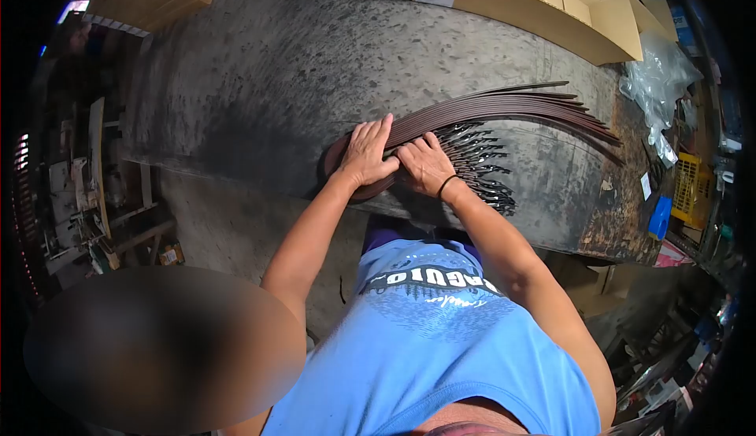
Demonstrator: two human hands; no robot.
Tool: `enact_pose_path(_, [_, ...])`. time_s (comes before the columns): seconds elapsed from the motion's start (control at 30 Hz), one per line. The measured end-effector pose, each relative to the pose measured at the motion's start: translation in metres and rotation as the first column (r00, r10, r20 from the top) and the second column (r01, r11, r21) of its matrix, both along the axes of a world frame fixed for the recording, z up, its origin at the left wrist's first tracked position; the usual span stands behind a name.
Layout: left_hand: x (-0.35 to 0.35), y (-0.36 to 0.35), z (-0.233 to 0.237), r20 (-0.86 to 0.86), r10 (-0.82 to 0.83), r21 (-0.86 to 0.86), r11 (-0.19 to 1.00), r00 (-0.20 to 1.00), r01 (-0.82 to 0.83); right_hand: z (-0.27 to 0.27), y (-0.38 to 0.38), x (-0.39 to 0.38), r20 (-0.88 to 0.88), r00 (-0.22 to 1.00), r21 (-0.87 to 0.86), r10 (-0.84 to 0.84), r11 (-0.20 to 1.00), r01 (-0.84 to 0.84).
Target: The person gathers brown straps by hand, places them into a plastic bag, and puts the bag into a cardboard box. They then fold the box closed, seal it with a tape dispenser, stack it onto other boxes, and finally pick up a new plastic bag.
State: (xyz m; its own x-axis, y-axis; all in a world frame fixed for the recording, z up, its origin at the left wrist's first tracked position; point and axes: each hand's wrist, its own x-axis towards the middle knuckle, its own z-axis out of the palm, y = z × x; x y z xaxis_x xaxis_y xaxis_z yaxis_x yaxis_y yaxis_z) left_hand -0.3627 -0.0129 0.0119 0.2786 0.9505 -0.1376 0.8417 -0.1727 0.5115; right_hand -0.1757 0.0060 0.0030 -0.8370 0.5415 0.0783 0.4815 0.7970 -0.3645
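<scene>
- Head view: my left hand (pixel 366 153) lies across a bundle of dark brown straps (pixel 488 107) near its bend (pixel 334 157), fingers straight and close together, pressing from above, with the thumb reaching right towards my other hand.
- My right hand (pixel 428 164) sits just beside it on the right, fingers bent at the near edge of the upper run; how firmly they pinch, and on how many straps, I cannot tell. A thin dark band (pixel 447 186) circles that wrist.
- The bundle rests on the dark, scuffed bench (pixel 268 74), close to its near edge. It doubles back at the left, and the upper run arcs away to the right, where its tips (pixel 591 125) spread apart.
- Glossy black pieces (pixel 482 164) fan out right of my right hand, on the near side of the upper run.
- To hold this well, I'd judge the left palm should bear evenly on the bend, since stacked straps could slide over one another or spring open.
- My right fingers would do best gathering the edges flush, with light inward pressure; a hard squeeze might twist the inner layers or tangle the black pieces.
- On the far side stands an open cardboard box (pixel 504 1); clear plastic (pixel 661 82) lies at the right, with a yellow crate (pixel 687 188) beyond the bench's right end.
</scene>
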Motion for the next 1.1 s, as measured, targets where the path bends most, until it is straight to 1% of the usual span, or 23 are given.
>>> enact_pose_path(0.07, [-0.001,-0.004,0.006,-0.021,-0.027,-0.016,1.0,0.999,0.027,0.0,0.001,-0.001,0.041,0.999,-0.06,-0.026,0.998,0.029])
enact_pose_path(0.1, [0.002,-0.005,0.01,-0.044,-0.065,-0.035,0.997,0.997,0.063,0.003,0.002,-0.001,0.056,0.998,-0.059,-0.033,0.998,0.036])
enact_pose_path(0.13, [0.007,-0.004,0.019,-0.086,-0.074,-0.094,0.993,0.994,0.066,0.005,0.0,-0.002,0.044,0.998,-0.038,-0.038,0.999,0.039])
enact_pose_path(0.2, [0.011,-0.006,0.014,-0.143,-0.088,-0.028,0.996,0.986,0.085,0.004,-0.001,-0.002,0.054,0.997,0.035,-0.05,0.998,0.049])
enact_pose_path(0.23, [0.014,-0.006,0.013,-0.185,-0.093,-0.007,0.996,0.978,0.093,0.009,-0.001,-0.002,0.025,0.998,-0.018,-0.058,0.998,0.058])
enact_pose_path(0.27, [0.015,-0.006,0.013,-0.194,-0.099,-0.011,0.995,0.976,0.099,0.009,-0.003,-0.003,0.023,0.997,-0.007,-0.068,0.998,0.068])
enact_pose_path(0.33, [0.011,-0.007,0.01,-0.167,-0.107,0.027,0.993,0.98,0.113,0.008,-0.007,-0.008,0.022,0.996,0.047,-0.091,0.995,0.09])
enact_pose_path(0.37, [0.008,-0.007,0.008,-0.152,-0.12,0.036,0.991,0.981,0.127,0.007,-0.013,-0.009,0.102,0.988,0.025,-0.117,0.993,0.115])
enact_pose_path(0.43, [0.004,-0.007,0.008,-0.105,-0.148,0.055,0.987,0.983,0.154,0.021,-0.03,-0.008,0.07,0.982,0.028,-0.173,0.985,0.171])
enact_pose_path(0.47, [0.004,-0.008,0.004,-0.084,-0.126,0.101,0.986,0.989,0.134,0.032,-0.035,-0.003,0.153,0.979,-0.113,-0.133,0.982,0.151])
enact_pose_path(0.5, [0.004,-0.008,0.001,-0.06,-0.104,0.149,0.982,0.993,0.112,0.016,-0.045,0.002,0.092,0.982,-0.035,-0.163,0.985,0.166])
enact_pose_path(0.57, [0.003,-0.008,0.0,-0.015,-0.102,0.181,0.978,0.995,0.103,0.022,-0.052,0.003,0.087,0.972,-0.038,-0.219,0.974,0.223])
enact_pose_path(0.63, [0.003,-0.009,0.002,-0.018,-0.096,0.138,0.986,0.995,0.097,0.042,-0.037,-0.006,0.214,0.948,-0.014,-0.234,0.97,0.242])
enact_pose_path(0.67, [0.003,-0.01,0.001,0.011,-0.078,0.131,0.989,0.997,0.076,0.042,-0.025,-0.014,0.267,0.937,0.008,-0.226,0.973,0.233])
enact_pose_path(0.7, [0.004,-0.009,0.005,-0.007,-0.086,0.095,0.992,0.996,0.087,0.041,-0.01,-0.02,0.322,0.919,0.033,-0.226,0.973,0.228])
enact_pose_path(0.77, [0.003,-0.013,-0.007,0.017,-0.081,0.218,0.973,0.997,0.075,0.036,0.017,-0.031,0.438,0.887,0.042,-0.146,0.989,0.143])
enact_pose_path(0.83, [0.002,-0.013,-0.007,-0.036,-0.09,0.176,0.98,0.995,0.095,0.032,0.025,-0.04,0.552,0.833,0.14,-0.032,0.989,-0.056])
enact_pose_path(0.87, [0.002,-0.013,-0.008,-0.038,-0.1,0.192,0.976,0.994,0.106,0.033,0.03,-0.04,0.564,0.826,0.059,0.017,0.996,-0.061])
enact_pose_path(0.9, [0.002,-0.013,-0.008,-0.023,-0.115,0.197,0.973,0.993,0.118,0.032,0.032,-0.037,0.472,0.881,0.091,0.011,0.994,-0.061])
enact_pose_path(0.97, [0.002,-0.012,-0.009,-0.071,-0.118,0.23,0.964,0.99,0.132,0.03,0.038,-0.042,0.558,0.827,0.025,0.068,0.995,-0.098])
enact_pose_path(1.0, [0.002,-0.011,-0.007,-0.057,-0.117,0.257,0.958,0.992,0.128,0.028,0.038,-0.039,0.482,0.874,0.092,0.056,0.989,-0.114])
enact_pose_path(1.03, [0.003,-0.01,-0.006,-0.054,-0.124,0.26,0.956,0.991,0.134,0.026,0.039,-0.037,0.485,0.873,0.094,0.049,0.99,-0.108])
enact_pose_path(1.1, [0.001,-0.01,-0.001,-0.053,-0.154,0.224,0.961,0.987,0.162,0.022,0.04,-0.037,0.422,0.902,0.021,0.096,0.993,-0.115])
